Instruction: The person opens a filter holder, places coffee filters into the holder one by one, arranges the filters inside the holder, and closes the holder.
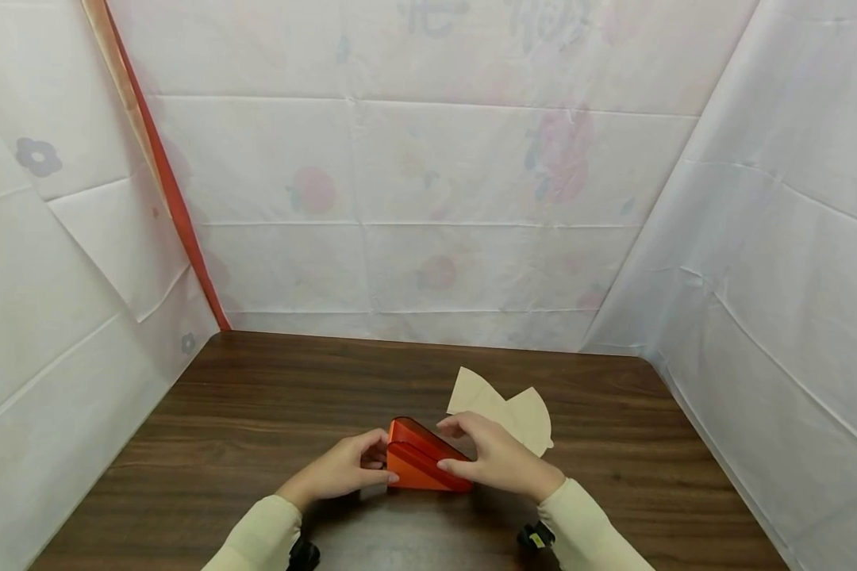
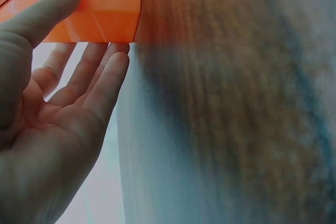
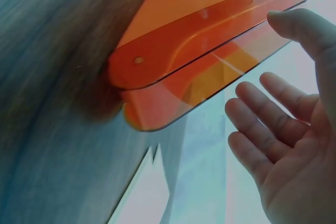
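Note:
An orange see-through triangular plastic holder (image 1: pixel 421 468) stands upright on the table, its long slanted side facing up and right. My left hand (image 1: pixel 346 468) holds its left end, thumb on the front face, fingertips hidden behind the end wall in the left wrist view. My right hand (image 1: pixel 496 456) is at the slanted side. Its thumb tip meets the edge of the holder's front flap (image 3: pixel 178 45), while the spread fingers (image 3: pixel 257 124) stay apart from the back flap. Behind the right hand lie fan-shaped beige coffee filter papers (image 1: pixel 532 416).
The dark wood-grain table (image 1: pixel 271 396) is bordered by white printed cloth (image 1: pixel 428 270) at the back and both sides. A red strip (image 1: pixel 178 198) runs down the back left corner. Black wrist devices (image 1: pixel 536 537) sit under the forearms.

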`<state>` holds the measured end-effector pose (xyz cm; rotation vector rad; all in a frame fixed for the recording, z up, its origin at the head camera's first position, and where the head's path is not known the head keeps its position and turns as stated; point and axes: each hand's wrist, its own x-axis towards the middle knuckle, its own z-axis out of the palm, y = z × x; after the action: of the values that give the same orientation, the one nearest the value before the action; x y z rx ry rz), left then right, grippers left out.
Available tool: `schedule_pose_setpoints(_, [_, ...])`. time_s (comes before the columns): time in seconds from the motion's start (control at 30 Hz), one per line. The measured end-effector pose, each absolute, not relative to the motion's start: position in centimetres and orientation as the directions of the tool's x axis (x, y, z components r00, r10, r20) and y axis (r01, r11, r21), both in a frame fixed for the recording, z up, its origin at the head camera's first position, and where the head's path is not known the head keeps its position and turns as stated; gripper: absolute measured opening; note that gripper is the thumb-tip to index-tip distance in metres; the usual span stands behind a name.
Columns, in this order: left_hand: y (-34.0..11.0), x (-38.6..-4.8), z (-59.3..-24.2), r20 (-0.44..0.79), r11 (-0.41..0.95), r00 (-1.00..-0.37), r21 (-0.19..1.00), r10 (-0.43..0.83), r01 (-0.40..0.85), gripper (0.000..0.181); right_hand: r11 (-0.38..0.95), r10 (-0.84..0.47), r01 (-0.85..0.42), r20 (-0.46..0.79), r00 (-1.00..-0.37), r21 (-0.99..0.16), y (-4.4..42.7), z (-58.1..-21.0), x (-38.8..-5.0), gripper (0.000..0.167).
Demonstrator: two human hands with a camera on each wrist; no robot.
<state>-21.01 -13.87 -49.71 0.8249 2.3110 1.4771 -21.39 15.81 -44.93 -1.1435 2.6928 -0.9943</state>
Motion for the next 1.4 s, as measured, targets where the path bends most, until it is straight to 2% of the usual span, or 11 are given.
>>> schedule_pose_setpoints(0.3, [-14.0, -20.9, -49.6, 0.059, 0.313, -0.800, 0.901, 0.597, 0.300, 0.029, 0.466, -0.688, -0.636, 0.201, -0.697, -0.615, 14.3, -43.5, -21.6, 0.057])
schedule_pose_setpoints(0.73, [-14.0, -20.9, -49.8, 0.074, 0.285, -0.789, 0.909, 0.609, 0.305, 0.030, 0.443, -0.733, -0.706, 0.230, -0.640, -0.552, 12.1, -41.7, -21.6, 0.051])
schedule_pose_setpoints(1.4, [-14.0, -20.8, -49.9, 0.069, 0.286, -0.797, 0.912, 0.600, 0.295, 0.029, 0.457, -0.768, -0.762, 0.230, -0.598, -0.458, 10.3, -40.9, -22.2, 0.048])
